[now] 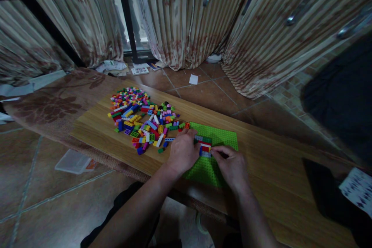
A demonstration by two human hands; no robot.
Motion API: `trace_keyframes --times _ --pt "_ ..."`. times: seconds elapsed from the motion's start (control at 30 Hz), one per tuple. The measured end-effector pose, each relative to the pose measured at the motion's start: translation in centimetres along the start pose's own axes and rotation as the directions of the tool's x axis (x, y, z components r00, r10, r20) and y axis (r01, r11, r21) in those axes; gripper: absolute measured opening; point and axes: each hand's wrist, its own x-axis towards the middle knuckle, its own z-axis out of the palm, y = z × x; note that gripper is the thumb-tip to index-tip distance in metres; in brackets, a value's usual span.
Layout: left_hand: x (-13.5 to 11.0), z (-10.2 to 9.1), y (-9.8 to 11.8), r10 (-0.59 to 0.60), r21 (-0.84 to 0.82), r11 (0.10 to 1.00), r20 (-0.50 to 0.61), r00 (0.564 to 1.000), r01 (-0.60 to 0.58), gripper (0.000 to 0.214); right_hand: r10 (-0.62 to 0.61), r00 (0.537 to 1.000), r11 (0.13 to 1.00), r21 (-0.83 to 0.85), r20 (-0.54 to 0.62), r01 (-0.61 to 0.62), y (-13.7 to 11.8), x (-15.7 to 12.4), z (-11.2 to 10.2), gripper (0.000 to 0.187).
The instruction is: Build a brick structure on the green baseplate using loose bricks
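A bright green studded baseplate (223, 135) lies on the wooden table. On it stands a small toy-brick build (205, 144) with red, white, grey, green and blue bricks. My left hand (183, 151) is closed against the build's left side, its fingertips partly hidden behind the hand. From the right, my right hand (231, 163) pinches at the build's edge, thumb and forefinger together on a small yellow brick (209, 149). Left of the baseplate, a heap of loose toy bricks (151, 124) in many colours spreads over the table.
The long wooden table (270, 174) has a patterned cloth (55, 100) at its left end. A dark flat object (322, 190) and a patterned white sheet (359, 190) lie at the right. A clear plastic box (74, 161) rests on the tiled floor. Striped curtains (186, 19) hang behind.
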Motion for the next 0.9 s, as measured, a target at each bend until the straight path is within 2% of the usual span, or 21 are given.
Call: trace_keyframes --times 0.23,0.7,0.9 --pt "-0.2 -0.4 0.4 0.012 0.106 0.994 0.035 0.999 -0.016 0.033 0.054 0.998 0.998 0.008 0.013 -0.055 -0.6 0.0 0.1 0.022" --pt "-0.1 -0.3 0.1 0.023 0.115 0.993 0.049 0.999 -0.029 0.031 0.115 0.992 0.992 -0.057 0.048 -0.112 -0.5 1.3 0.6 0.020" --pt "-0.2 -0.4 -0.1 0.029 0.124 0.992 0.024 0.999 -0.032 0.029 0.070 0.997 0.995 -0.075 0.035 -0.067 -0.7 0.9 0.7 0.021"
